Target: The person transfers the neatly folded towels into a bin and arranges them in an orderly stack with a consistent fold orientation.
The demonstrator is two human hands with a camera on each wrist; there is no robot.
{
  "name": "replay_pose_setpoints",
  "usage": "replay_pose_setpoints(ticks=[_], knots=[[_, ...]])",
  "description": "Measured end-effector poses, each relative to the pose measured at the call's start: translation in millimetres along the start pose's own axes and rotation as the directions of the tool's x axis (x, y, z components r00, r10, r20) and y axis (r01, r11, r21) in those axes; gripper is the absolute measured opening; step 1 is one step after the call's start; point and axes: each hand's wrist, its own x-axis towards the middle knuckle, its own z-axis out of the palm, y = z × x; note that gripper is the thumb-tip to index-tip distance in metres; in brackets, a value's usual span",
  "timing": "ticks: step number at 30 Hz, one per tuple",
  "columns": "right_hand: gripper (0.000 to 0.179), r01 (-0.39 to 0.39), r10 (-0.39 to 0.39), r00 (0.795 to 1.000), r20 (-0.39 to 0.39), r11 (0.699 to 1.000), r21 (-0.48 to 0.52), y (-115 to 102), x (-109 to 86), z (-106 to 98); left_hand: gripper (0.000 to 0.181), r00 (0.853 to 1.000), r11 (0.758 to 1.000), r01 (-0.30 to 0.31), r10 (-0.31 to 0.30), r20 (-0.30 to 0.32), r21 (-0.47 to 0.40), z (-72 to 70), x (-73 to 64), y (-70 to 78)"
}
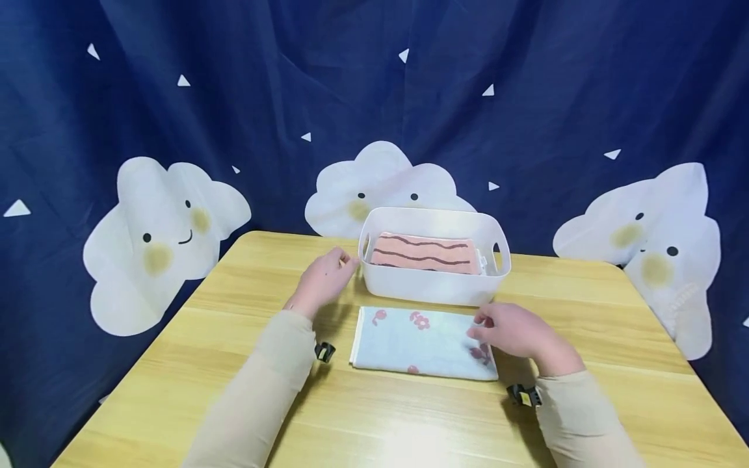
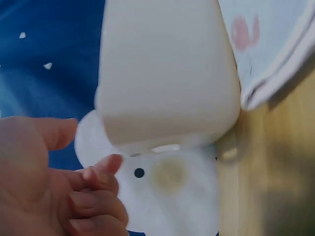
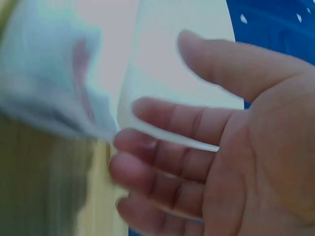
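A white plastic basket (image 1: 430, 288) stands at the back of the table, with a folded pink cloth (image 1: 426, 253) with dark wavy stripes inside. In front of it lies a folded light blue towel (image 1: 418, 344) with pink flower prints. My left hand (image 1: 325, 279) is beside the basket's left end, fingertips close to its rim; the left wrist view shows its fingers loosely bent around nothing. Over the towel's right end hovers my right hand (image 1: 515, 330). In the right wrist view its fingers (image 3: 167, 118) are spread and relaxed, with nothing held between them and the thumb.
The wooden table (image 1: 591, 305) extends to both sides and in front of the towel. Behind it hangs a dark blue curtain (image 1: 351, 58) with white clouds and small triangles. A small black device (image 1: 525, 395) is at the right wrist, another (image 1: 324, 351) at the left.
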Motion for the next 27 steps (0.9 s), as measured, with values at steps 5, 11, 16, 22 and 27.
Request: replay_pose_setpoints(ticks=[5, 11, 16, 22, 27], knots=[[0.026, -0.038, 0.038, 0.999, 0.017, 0.999, -0.004, 11.0, -3.3, -4.8, 0.036, 0.991, 0.995, -0.022, 0.009, 0.132, 0.097, 14.2, -23.5, -2.0], [0.031, -0.09, 0.085, 0.994, 0.068, 0.993, 0.076, 11.9, -2.7, 5.8, 0.042, 0.955, 0.973, -0.057, -0.012, 0.296, 0.225, 27.9, -35.0, -5.7], [0.037, -0.122, 0.114, 0.988, 0.109, 0.99, 0.074, 7.1, 1.6, 16.6, 0.039, 0.936, 0.952, -0.093, -0.016, 0.353, 0.292, 35.5, -41.4, -6.9], [0.031, -0.133, 0.125, 0.983, 0.134, 0.99, 0.05, 4.7, 4.0, 20.3, 0.035, 0.923, 0.949, -0.126, 0.005, 0.386, 0.288, 39.4, -43.6, -3.1], [0.026, -0.09, 0.081, 0.986, 0.147, 0.994, 0.054, 8.1, 3.5, 21.6, 0.029, 0.905, 0.947, -0.151, 0.018, 0.425, 0.282, 40.1, -44.0, -2.0]])
